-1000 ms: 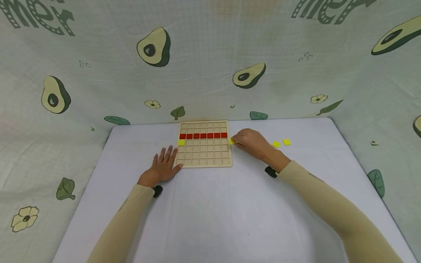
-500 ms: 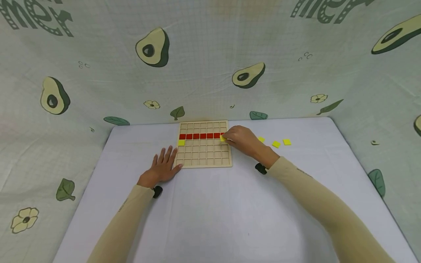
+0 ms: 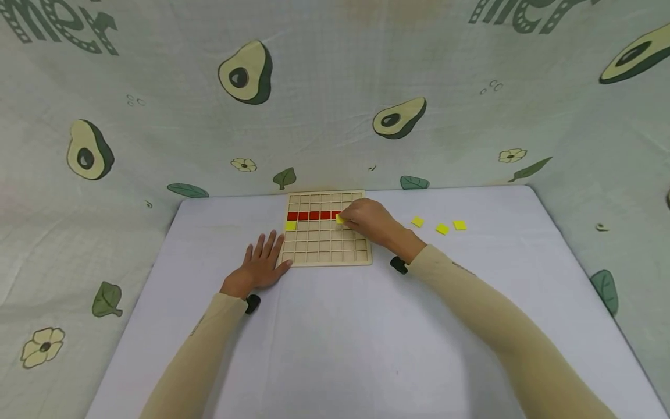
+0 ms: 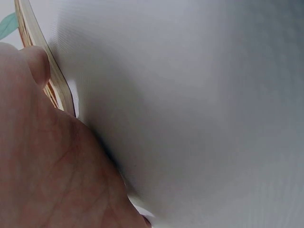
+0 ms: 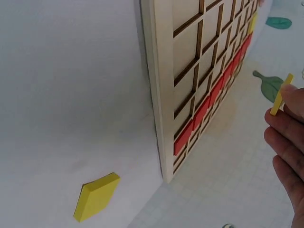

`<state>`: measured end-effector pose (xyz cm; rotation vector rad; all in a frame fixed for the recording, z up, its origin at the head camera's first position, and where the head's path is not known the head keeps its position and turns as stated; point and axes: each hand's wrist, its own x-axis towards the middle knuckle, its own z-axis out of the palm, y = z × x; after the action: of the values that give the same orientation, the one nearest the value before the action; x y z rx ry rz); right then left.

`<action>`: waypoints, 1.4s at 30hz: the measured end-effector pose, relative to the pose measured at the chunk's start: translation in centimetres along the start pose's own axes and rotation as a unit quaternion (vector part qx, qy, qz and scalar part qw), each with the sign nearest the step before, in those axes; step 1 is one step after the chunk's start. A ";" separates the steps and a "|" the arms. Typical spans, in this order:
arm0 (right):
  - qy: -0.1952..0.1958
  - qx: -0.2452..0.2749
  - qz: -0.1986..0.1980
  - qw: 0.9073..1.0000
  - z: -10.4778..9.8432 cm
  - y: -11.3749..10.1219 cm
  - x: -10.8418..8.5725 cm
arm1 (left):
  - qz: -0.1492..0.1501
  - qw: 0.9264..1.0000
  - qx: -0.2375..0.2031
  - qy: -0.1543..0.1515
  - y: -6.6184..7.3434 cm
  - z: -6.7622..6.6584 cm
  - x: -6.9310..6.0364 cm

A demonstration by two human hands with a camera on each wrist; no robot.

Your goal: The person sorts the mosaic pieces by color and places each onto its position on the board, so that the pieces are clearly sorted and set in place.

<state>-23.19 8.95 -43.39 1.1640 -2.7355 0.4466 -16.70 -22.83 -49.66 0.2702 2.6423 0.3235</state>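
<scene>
A wooden grid board (image 3: 327, 256) lies near the table's far edge, with a row of red square tiles (image 3: 309, 216) across it. Just below that row's left end, one yellow tile (image 3: 290, 226) sits in a cell. My right hand (image 3: 370, 220) is above the board's right part and pinches another yellow tile (image 5: 282, 95) between thumb and fingers, held clear of the board in the right wrist view. My left hand (image 3: 257, 270) rests flat with fingers spread, touching the board's lower left edge. The right hand hides the right end of the red row in the head view.
Several loose yellow tiles (image 3: 442, 229) lie on the white table (image 3: 335, 337) to the right of the board. A hanging cloth (image 3: 324, 81) printed with avocados and leaves rises behind the table.
My right hand has carried the pinched yellow tile leftward, from beside the board's right edge to over the grid. My left hand has stayed in place.
</scene>
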 end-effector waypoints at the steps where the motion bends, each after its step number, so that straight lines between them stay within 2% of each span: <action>1: -0.002 -0.001 0.000 1.000 0.2 0.0 0.2 | -0.001 1.000 0.001 0.000 0.1 0.0 0.0; 11: -0.005 0.005 -0.011 1.000 1.5 -0.1 2.1 | -0.009 1.000 0.010 -0.016 1.2 -1.0 -0.3; 18: -0.017 0.025 -0.007 1.000 2.4 -0.8 3.4 | -0.012 1.000 0.013 -0.013 0.3 -0.3 0.3; 29: -0.011 -0.001 -0.015 1.000 4.0 -2.9 5.9 | -0.011 1.000 0.010 -0.012 0.2 -0.1 0.3; 36: -0.023 -0.010 0.014 1.000 5.2 -3.6 7.3 | -0.008 1.000 0.008 -0.007 0.1 -0.1 0.2; 42: -0.056 -0.015 0.028 0.998 5.8 -4.0 8.1 | -0.008 1.000 0.009 -0.009 0.2 -0.2 0.1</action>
<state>-25.95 -1.03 -46.13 1.1402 -2.8663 0.3571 -16.85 -22.68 -49.48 0.2567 2.6291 0.2916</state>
